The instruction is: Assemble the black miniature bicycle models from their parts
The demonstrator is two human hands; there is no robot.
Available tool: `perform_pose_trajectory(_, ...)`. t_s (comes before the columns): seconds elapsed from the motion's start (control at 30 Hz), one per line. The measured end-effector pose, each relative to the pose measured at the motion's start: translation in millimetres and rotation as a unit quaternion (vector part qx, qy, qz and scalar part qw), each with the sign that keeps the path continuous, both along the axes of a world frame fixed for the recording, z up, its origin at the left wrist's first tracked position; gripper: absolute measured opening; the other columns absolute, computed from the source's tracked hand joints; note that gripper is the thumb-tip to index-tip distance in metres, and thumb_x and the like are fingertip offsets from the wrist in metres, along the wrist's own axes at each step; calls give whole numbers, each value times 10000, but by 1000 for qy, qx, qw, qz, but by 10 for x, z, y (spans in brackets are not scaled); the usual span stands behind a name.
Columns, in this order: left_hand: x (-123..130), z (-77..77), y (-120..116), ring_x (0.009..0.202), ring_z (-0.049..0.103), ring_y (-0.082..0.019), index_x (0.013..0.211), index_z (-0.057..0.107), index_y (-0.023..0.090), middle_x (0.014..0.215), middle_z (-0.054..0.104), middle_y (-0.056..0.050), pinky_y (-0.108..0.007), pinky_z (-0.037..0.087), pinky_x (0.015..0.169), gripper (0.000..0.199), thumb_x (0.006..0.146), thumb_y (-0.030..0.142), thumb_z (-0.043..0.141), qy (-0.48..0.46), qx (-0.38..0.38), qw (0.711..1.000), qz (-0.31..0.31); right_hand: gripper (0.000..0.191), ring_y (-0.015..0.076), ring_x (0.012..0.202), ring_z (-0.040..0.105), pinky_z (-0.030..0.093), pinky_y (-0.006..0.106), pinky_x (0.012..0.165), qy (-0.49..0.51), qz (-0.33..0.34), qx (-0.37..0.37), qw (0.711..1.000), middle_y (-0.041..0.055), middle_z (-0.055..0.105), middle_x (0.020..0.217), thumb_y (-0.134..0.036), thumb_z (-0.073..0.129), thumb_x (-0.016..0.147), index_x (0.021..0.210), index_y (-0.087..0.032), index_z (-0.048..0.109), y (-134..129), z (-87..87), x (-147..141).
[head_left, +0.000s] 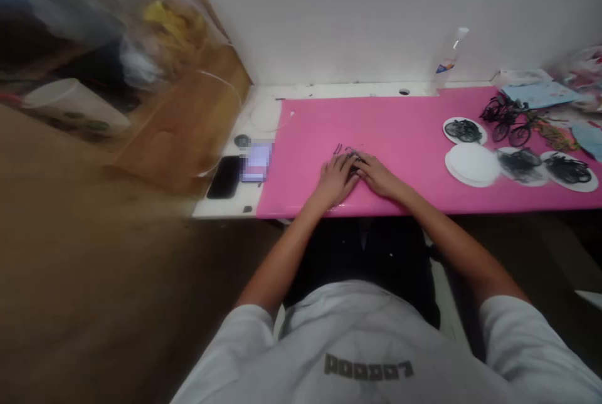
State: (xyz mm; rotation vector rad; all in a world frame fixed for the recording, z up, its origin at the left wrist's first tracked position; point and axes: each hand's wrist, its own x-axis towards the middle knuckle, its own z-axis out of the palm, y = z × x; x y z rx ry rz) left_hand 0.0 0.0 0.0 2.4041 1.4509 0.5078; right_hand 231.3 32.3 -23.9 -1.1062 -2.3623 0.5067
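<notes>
My left hand [339,179] rests on the pink table cover [310,125], its fingers stretched forward. Beside it, my right hand [380,178] reaches in from the right with its fingers extended, and the fingertips of both hands nearly meet. Several small thin black pieces [345,149] lie just beyond the fingertips. Something dark shows in the gap between the hands, too small and partly covered to make out. No held thing can be seen clearly in either hand.
To the right are white plates [463,165], some with black parts, and black miniature bicycles [510,120]. A clear bottle [449,62] stands by the wall. On the left lie a black phone [224,177] and a pixelated item [256,162]. A wooden surface [174,122] adjoins the table.
</notes>
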Motion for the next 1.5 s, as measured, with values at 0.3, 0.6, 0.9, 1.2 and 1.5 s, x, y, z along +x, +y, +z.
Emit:
perform_pose_trajectory(0.3,-235,-222,-36,1702,481,-428,1698,536,133,1797,562,-199,-676,346,1434,645,1128,435,558,-38,45,998,-18,595,460,1744,415,350,746,1425,-110,-172,35,978,155,481,1861,-362,420,1203,1768,-249,571,-212,-67,83)
perform_pose_trajectory(0.6,-221,-215,-46,1710,477,-399,1692,598,181,1823,526,-192,-627,366,1427,640,1120,467,602,-57,81,993,-60,549,385,1782,350,332,707,1451,-65,-140,75,985,81,471,1876,-360,412,1198,1676,-285,672,-233,-121,132)
perform_pose_trajectory(0.9,-162,-147,-96,1553,589,-404,1544,690,157,1645,677,-195,-583,454,1341,531,1046,342,689,-48,81,995,44,580,383,1662,499,386,652,1435,-37,-169,99,980,189,641,1711,-396,351,1204,1520,-153,772,-238,-138,160)
perform_pose_trajectory(1.2,-170,-79,-101,1363,640,-403,1509,676,160,1429,707,-205,-572,544,1207,484,1075,374,692,-42,67,996,42,587,381,1672,485,391,702,1423,-30,-170,80,982,170,627,1722,-438,342,1203,1544,-202,757,-215,-156,189)
perform_pose_trajectory(1.5,-203,-147,-63,1383,647,-333,1468,695,150,1451,681,-201,-499,554,1273,379,1145,343,646,-100,76,992,4,602,368,1668,484,351,662,1463,-24,-160,86,983,180,642,1701,-437,316,1207,1531,-171,748,-234,-117,165)
